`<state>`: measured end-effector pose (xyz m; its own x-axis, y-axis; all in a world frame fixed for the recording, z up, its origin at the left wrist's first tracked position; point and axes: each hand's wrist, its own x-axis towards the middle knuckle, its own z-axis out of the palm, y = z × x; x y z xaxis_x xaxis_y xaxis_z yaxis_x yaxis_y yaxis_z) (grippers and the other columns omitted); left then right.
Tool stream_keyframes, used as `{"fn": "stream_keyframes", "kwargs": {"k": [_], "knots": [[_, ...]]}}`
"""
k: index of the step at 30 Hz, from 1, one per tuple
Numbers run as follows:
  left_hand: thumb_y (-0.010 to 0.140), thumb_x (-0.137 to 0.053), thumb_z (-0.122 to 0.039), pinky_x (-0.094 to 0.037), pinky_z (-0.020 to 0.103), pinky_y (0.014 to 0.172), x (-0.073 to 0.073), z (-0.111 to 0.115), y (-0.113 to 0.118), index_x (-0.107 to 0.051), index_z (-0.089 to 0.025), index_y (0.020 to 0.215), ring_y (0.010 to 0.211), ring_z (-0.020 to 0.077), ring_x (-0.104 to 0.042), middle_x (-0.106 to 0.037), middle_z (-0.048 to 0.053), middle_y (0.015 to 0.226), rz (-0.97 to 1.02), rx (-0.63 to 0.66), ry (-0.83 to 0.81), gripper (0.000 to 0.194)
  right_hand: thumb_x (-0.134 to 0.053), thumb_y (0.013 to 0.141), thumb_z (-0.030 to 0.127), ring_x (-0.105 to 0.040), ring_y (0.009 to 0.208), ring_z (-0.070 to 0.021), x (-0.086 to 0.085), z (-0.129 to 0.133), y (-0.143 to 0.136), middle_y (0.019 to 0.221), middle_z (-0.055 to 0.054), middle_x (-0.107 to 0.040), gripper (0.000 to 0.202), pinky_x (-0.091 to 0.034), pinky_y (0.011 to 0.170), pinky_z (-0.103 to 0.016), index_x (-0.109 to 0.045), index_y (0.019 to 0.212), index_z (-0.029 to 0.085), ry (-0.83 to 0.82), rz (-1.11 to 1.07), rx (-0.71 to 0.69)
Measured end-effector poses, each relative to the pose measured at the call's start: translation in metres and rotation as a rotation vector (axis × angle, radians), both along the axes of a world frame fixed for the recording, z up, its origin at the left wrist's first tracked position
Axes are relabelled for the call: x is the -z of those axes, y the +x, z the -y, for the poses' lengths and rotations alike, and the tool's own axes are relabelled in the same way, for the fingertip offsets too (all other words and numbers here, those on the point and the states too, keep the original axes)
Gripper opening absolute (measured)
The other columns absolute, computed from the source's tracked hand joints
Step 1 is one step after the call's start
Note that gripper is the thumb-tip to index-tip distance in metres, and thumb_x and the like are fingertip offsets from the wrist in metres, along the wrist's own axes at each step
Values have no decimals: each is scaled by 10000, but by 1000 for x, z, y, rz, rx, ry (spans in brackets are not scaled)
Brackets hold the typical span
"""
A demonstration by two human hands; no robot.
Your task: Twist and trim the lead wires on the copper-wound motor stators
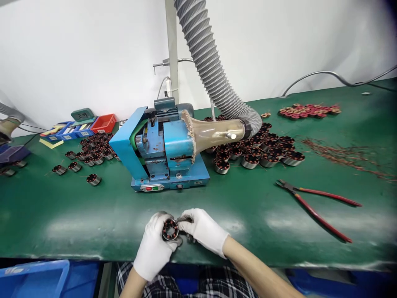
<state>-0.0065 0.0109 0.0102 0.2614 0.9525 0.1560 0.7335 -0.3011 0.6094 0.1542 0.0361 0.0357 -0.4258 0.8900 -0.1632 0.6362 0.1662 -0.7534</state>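
Since the wound stator (170, 238) has a metal outer wall around dark, copper-marked coils, I expect it to feel heavy for its size and quite rigid, with no give under a squeeze. The wall looks smooth, so a gloved hold could slide a little; the coils inside seem the delicate part, their coating easy to nick. I would take it around the outer wall, as the left grip (156, 240) does, and keep fingertips out of the opening.

It is at the near side of the green surface (245, 231), in front of the blue machine (178, 142), open face toward me. I cannot tell whether its underside touches the surface. The left grip is closed around it, pinching the wall. The right grip (201, 229) meets it from the other side, fingers gathered, though I cannot tell whether they pinch anything.

A dark patch (189, 237) shows under those fingers; it may be a tool, or only stained fingertips. The left grip hides much of the wall, and the coil ends are too small to check. The extraction funnel (214, 134) and hose (209, 54) block part of the stator pile (268, 159).
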Motion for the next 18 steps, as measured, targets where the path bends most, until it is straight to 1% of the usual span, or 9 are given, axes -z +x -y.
{"fn": "stream_keyframes", "kwargs": {"k": [3,6,8,10,11,13,15,17,18], "knots": [[575,-656,-152,-461,447,887,-7,-4,1,-518,-200,940,1026,262,-546,-578,84,1036,-29,-16,-6,393,-535,722,22,-632,706,-199,-17,-6,6,795,-77,-646,168,-458,629,-281,-641,718,152,108,177,-92],[556,-660,-152,-461,450,879,-9,-7,-5,-506,-189,929,1018,265,-547,-569,97,1036,-38,-24,-7,405,-510,674,-57,-644,699,-251,-29,-12,23,771,-136,-648,229,-450,618,-315,-644,677,128,160,369,-125],[544,-667,-172,-476,448,853,-6,-8,-9,-499,-186,902,983,265,-561,-568,100,1026,-45,-53,0,395,-467,683,-81,-648,702,-280,-31,-17,41,771,-181,-646,258,-451,608,-337,-651,701,99,177,475,-101],[544,-676,-215,-489,450,834,-1,-8,-9,-499,-184,876,951,265,-578,-575,103,1014,-45,-128,30,378,-431,694,-91,-649,706,-297,-27,-21,58,806,-212,-644,287,-455,606,-358,-660,741,76,183,552,-58],[557,-677,-244,-489,456,842,3,-7,-7,-499,-178,903,955,269,-582,-578,112,1026,-45,-182,45,395,-422,723,-70,-649,706,-293,-25,-22,63,831,-211,-643,289,-459,610,-363,-666,770,79,186,581,-36],[593,-671,-296,-467,479,897,10,2,2,-452,-140,1086,1037,294,-563,-561,161,1116,-52,-295,66,561,-425,817,40,-646,768,-260,-20,-18,64,894,-167,-647,263,-472,678,-356,-670,872,121,189,531,1],[605,-674,-325,-437,499,948,16,18,12,-259,-79,1292,1155,336,-492,-477,236,1247,-86,-340,56,839,-469,860,195,-623,869,-218,-17,-9,52,963,-110,-643,228,-466,772,-318,-634,1014,164,135,322,29],[583,-688,-320,-436,504,956,19,34,16,-115,-41,1352,1222,374,-418,-380,287,1328,-142,-268,29,998,-585,791,296,-597,923,-206,-15,2,34,1017,-88,-625,347,-457,810,-294,-578,1111,162,32,89,58],[586,-686,-315,-435,503,960,20,40,14,-92,-36,1360,1245,381,-385,-347,295,1350,-173,-219,22,1015,-651,726,313,-590,926,-215,-13,7,26,1029,-90,-615,436,-458,811,-302,-565,1121,151,-12,20,77]]}}
